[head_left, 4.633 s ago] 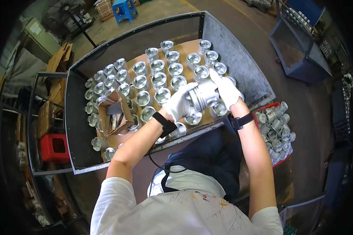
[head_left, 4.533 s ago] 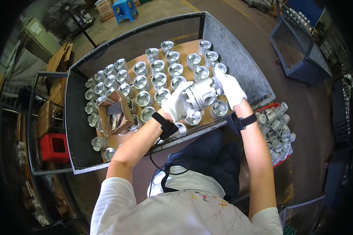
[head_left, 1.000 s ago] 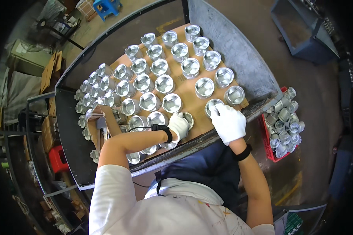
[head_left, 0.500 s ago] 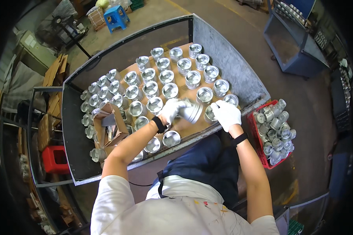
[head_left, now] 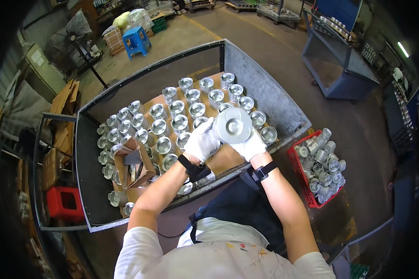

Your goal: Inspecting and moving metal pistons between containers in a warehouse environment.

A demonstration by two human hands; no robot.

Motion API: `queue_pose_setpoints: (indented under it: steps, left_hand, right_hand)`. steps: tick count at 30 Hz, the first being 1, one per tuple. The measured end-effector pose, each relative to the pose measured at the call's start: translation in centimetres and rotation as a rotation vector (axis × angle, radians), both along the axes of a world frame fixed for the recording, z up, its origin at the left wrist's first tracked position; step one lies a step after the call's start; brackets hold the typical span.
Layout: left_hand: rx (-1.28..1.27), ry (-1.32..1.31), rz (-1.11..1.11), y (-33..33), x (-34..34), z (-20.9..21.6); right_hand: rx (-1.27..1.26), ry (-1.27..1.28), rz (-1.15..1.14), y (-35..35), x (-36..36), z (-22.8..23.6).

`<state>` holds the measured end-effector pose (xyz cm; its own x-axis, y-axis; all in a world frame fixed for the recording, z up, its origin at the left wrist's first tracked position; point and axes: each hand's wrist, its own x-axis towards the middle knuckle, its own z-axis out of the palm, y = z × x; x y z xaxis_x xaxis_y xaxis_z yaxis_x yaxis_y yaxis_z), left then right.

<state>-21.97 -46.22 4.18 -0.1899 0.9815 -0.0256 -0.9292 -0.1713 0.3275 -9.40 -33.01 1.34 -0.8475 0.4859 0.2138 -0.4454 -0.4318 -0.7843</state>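
A silvery metal piston (head_left: 233,125) is held up over the bin, its round face with a central hollow turned up toward me. My left hand (head_left: 203,143), in a white glove, grips its left edge. From below and the right, my gloved right hand (head_left: 249,146) holds the same piston, with most fingers hidden beneath it. More pistons (head_left: 179,124) stand in rows on brown cardboard (head_left: 149,103) inside the large grey metal bin (head_left: 265,69). A small open carton (head_left: 150,173) with tools or flat pieces in it sits at the bin's left.
On the floor to the right stands a red crate (head_left: 305,185) heaped with pistons. A grey cart (head_left: 337,76) is at the far right. A blue stool (head_left: 137,42) stands beyond the bin, and a red plastic stool or box (head_left: 56,204) is at its left.
My left hand has raised the piston and turned its face upward. My right hand has left the pistons near the bin's front edge and moved left onto the raised one. The view has tilted up.
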Motion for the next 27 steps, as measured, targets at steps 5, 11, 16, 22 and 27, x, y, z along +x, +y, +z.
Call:
queue_pose_setpoints:
  steps: [5, 11, 16, 22, 27]
  left_hand:
    - [-0.055, 0.005, -0.029, -0.8, 1.3, 0.7]
    - [-0.059, 0.125, -0.010, -1.4, 2.4, 0.8]
    - [-0.269, 0.273, -0.203, -2.1, 0.6, 1.2]
    - [-0.344, 0.258, -0.219, -1.3, 2.3, 4.1]
    - [-0.197, -0.168, -0.208, -2.2, 2.7, 4.8]
  right_hand:
    - [0.032, -0.245, -0.114, 0.6, 0.3, -0.3]
    - [-0.620, -0.265, 0.021, 0.6, 0.0, 2.8]
    - [-0.327, -0.463, -0.079, 1.2, 0.1, 7.2]
    - [0.106, -0.551, -0.028, 2.2, -1.1, 6.5]
    - [0.122, -0.489, 0.020, 2.8, -0.2, 6.6]
